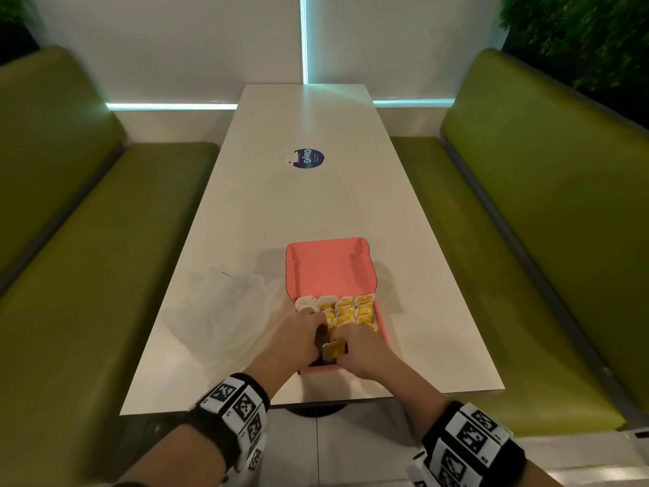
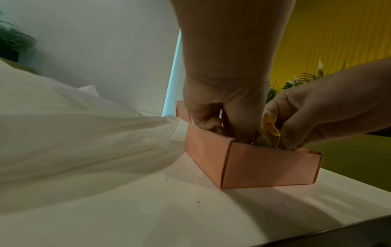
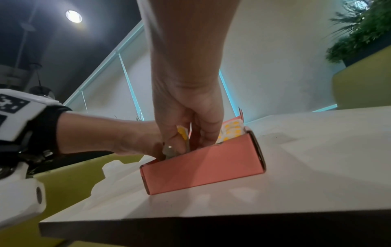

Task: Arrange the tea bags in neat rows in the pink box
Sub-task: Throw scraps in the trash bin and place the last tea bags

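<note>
The pink box (image 1: pixel 382 332) sits open near the table's front edge, its lid (image 1: pixel 330 272) lying flat behind it. Yellow-and-white tea bags (image 1: pixel 354 311) stand in rows in its far half. Both hands reach into the near half. My right hand (image 1: pixel 358 346) pinches an upright yellow tea bag (image 3: pixel 183 133) between thumb and fingers. My left hand (image 1: pixel 302 335) curls down into the near left corner (image 2: pixel 222 108), its fingers against the same tea bag (image 2: pixel 271 125). The box wall (image 2: pixel 264 167) hides the fingertips of both hands.
A crumpled clear plastic bag (image 1: pixel 224 311) lies on the white table (image 1: pixel 298 205) just left of the box. A round blue sticker (image 1: pixel 308 158) marks the table's middle. Green benches (image 1: pixel 87 258) run along both sides.
</note>
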Demonstrator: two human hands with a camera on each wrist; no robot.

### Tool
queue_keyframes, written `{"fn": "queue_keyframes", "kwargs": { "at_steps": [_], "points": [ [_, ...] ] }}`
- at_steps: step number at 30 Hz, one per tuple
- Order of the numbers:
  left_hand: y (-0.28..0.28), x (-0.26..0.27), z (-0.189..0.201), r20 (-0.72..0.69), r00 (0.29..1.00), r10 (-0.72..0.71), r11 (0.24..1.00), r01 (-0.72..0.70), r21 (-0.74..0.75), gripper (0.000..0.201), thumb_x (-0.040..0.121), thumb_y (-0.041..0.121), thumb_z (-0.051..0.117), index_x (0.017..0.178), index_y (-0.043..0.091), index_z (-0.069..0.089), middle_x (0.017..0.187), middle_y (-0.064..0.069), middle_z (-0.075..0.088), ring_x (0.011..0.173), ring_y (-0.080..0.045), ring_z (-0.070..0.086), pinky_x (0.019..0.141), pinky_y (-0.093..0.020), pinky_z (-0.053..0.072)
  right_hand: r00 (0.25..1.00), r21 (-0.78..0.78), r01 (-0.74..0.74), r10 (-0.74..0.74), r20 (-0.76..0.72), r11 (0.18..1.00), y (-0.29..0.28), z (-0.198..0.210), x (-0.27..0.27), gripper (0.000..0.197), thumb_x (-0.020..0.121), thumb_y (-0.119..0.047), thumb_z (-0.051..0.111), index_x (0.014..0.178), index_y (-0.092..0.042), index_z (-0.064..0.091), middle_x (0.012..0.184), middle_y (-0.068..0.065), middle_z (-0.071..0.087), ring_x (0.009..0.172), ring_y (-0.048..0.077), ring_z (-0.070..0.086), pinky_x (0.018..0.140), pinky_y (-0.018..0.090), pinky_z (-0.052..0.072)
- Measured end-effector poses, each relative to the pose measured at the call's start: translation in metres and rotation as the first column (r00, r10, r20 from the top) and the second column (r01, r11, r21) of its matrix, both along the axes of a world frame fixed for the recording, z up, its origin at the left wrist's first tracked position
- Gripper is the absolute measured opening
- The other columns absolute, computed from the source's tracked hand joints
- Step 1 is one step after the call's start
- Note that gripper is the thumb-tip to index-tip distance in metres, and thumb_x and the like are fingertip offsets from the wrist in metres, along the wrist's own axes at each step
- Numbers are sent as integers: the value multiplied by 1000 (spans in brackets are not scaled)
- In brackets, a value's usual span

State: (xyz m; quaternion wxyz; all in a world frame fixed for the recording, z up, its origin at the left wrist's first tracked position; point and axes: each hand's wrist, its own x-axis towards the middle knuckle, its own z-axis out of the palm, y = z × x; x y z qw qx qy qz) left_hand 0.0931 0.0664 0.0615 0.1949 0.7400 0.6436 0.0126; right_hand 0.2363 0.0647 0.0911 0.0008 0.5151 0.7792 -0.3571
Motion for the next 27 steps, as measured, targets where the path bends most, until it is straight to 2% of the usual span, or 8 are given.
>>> {"fn": "queue_keyframes", "kwargs": {
  "at_steps": [3,7,11,15,19,22,25,27],
  "points": [
    [2,0,1,-2,999,33,999,-33,-26,32,82,13,59,113,19,55,112,-1,55,100,-21,56,87,-27,48,998,-47,-63,64,20,997,1,0,1,6,83,-14,60,87,-10,63,90,11,61,79,16,47,52,15,29],
    [7,-1,2,22,999,48,998,-47,-30,20,82,12,56,101,18,59,101,-4,62,90,-20,58,82,-26,51,998,-103,-69,70,3,992,3,-2,2,31,83,-19,62,61,-28,42,66,-8,42,74,15,43,53,17,28],
    [11,-5,4,34,999,-16,999,17,-34,18,80,9,56,96,13,63,101,-6,63,92,-21,58,73,-24,45,999,6,-38,38,-9,999,3,-9,3,17,89,-12,52,91,-3,67,74,3,56,70,14,41,50,12,27],
    [11,-6,3,50,999,-12,1000,13,-24,18,80,10,56,95,14,65,100,-5,65,91,-20,59,73,-23,44,998,79,-63,63,-4,995,-1,-12,-1,24,89,-7,49,101,-1,68,100,18,66,79,22,47,51,15,25],
    [10,-6,4,84,996,-2,1000,2,-10,15,82,12,57,93,14,67,98,-3,65,90,-18,58,72,-20,42,996,63,-93,93,-3,994,0,-12,-2,21,88,-6,48,92,2,68,86,18,65,75,17,44,49,11,22],
    [10,-6,4,83,996,5,1000,-5,-5,14,81,13,57,93,15,66,98,-3,64,90,-18,57,71,-20,41,992,38,-121,120,43,992,3,-10,-3,19,88,-9,50,75,-4,63,58,-3,42,72,18,42,47,15,20],
    [11,-6,5,91,996,7,1000,-6,-12,15,82,11,56,94,15,65,100,-3,64,83,-13,52,70,-19,39,989,7,-125,124,79,992,7,-11,-7,41,89,-11,51,50,-18,38,54,-3,33,56,17,35,47,19,20],
    [10,-5,6,91,996,6,1000,-5,-16,17,83,9,55,95,16,65,100,-2,64,85,-15,55,72,-20,43,990,-10,-104,104,90,995,9,-13,-9,42,89,-11,50,49,-19,38,54,0,35,56,18,37,48,20,22]
  ]
}}
